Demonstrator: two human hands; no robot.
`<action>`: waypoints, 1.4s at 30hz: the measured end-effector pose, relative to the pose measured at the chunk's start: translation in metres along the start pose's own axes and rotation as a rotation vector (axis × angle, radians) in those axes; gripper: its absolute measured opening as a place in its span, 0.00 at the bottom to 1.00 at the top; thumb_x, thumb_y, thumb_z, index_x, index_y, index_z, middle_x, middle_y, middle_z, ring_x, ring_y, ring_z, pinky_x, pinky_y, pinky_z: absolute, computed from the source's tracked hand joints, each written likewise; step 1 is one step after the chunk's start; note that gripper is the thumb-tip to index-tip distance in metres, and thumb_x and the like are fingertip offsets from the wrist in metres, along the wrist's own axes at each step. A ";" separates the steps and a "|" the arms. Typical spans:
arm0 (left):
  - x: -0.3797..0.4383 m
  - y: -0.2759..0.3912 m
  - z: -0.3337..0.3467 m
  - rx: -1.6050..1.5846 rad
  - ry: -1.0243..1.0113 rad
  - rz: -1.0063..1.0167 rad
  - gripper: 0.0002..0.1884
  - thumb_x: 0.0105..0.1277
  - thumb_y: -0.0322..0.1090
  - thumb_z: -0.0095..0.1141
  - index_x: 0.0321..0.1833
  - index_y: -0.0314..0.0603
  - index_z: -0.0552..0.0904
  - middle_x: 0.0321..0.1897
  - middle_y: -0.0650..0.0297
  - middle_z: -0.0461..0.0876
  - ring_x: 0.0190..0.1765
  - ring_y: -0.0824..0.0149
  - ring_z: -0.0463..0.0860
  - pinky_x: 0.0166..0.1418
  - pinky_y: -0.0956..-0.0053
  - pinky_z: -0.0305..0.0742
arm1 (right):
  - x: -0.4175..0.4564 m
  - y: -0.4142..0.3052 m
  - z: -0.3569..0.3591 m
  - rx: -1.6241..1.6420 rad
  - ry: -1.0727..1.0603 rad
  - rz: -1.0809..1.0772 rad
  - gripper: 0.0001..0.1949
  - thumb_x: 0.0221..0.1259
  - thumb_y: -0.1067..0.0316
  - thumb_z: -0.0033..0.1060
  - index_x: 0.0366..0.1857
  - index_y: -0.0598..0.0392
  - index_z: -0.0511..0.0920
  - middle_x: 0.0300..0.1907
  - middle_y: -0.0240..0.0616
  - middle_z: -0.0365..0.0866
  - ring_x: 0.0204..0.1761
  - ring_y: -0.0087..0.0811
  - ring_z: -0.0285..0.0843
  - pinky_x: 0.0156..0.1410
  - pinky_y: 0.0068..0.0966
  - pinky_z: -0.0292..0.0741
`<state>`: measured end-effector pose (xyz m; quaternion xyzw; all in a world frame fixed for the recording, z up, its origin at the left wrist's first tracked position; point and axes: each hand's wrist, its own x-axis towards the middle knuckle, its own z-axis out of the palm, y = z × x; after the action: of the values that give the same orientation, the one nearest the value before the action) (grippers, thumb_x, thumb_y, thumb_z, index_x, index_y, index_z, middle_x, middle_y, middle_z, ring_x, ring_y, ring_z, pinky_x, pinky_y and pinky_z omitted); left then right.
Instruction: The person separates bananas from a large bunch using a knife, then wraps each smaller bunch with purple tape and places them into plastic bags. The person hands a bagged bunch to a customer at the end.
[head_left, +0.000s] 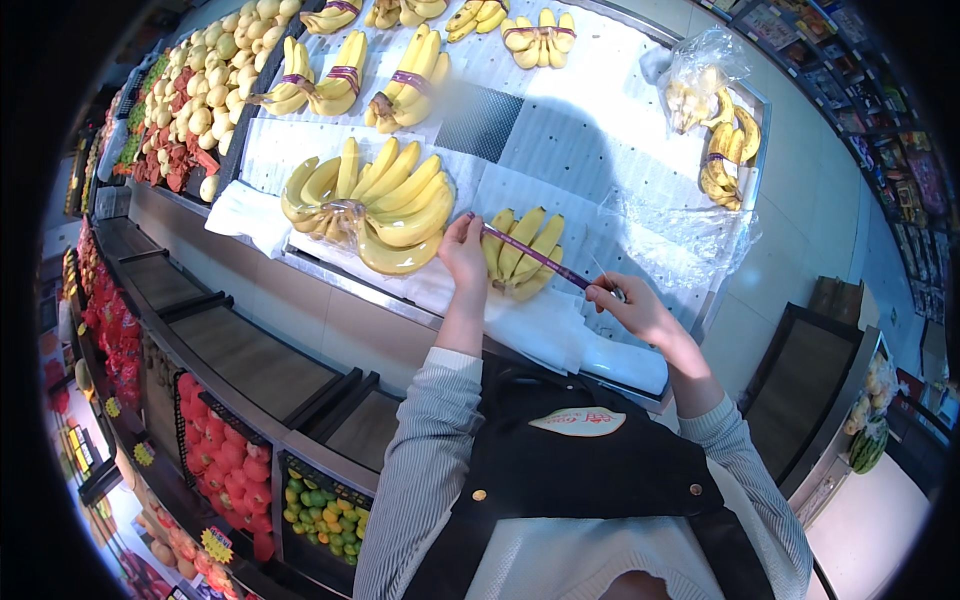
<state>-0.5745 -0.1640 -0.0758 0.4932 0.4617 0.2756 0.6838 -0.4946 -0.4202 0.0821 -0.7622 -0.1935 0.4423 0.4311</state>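
A purple printed tape strip (534, 253) is stretched above a small bunch of bananas (530, 244) lying on the padded display table. One end of it is pinched in my left hand (463, 251). The other end is in my right hand (631, 306), which also has a small metallic object at its fingers, too small to identify. Left of the bunch rests a large bunch of bananas (401, 195) in clear plastic film. Farther back are banana bunches bound with purple tape (411, 81).
Crumpled clear plastic film (679, 232) lies on the right, near taped bananas (724, 161) and a plastic bag with bananas (691, 94). A folded white foam sheet (615, 356) lies along the near edge. Pale round fruit (217, 75) fills the bin at the left.
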 end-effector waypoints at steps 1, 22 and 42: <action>0.000 -0.002 -0.001 0.043 0.012 -0.006 0.09 0.66 0.24 0.64 0.46 0.28 0.84 0.37 0.60 0.86 0.38 0.73 0.83 0.44 0.80 0.78 | 0.001 0.005 0.000 0.003 0.000 -0.005 0.18 0.70 0.53 0.59 0.39 0.62 0.83 0.26 0.33 0.82 0.31 0.21 0.73 0.37 0.24 0.69; 0.036 -0.022 -0.007 -0.084 -0.146 -0.674 0.12 0.61 0.28 0.56 0.41 0.21 0.81 0.38 0.49 0.84 0.38 0.56 0.85 0.43 0.63 0.81 | -0.007 0.031 -0.004 0.015 -0.026 0.032 0.19 0.70 0.51 0.58 0.38 0.60 0.83 0.26 0.31 0.81 0.29 0.20 0.70 0.35 0.24 0.67; 0.039 -0.003 0.003 0.166 -0.128 -0.802 0.19 0.61 0.31 0.60 0.50 0.21 0.78 0.45 0.48 0.84 0.43 0.53 0.87 0.46 0.57 0.84 | -0.020 0.038 -0.016 0.012 -0.034 -0.012 0.17 0.70 0.52 0.58 0.39 0.59 0.82 0.28 0.32 0.82 0.34 0.23 0.75 0.41 0.24 0.68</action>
<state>-0.5554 -0.1336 -0.0923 0.3440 0.5945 -0.0822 0.7221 -0.4951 -0.4628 0.0644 -0.7509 -0.2028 0.4539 0.4348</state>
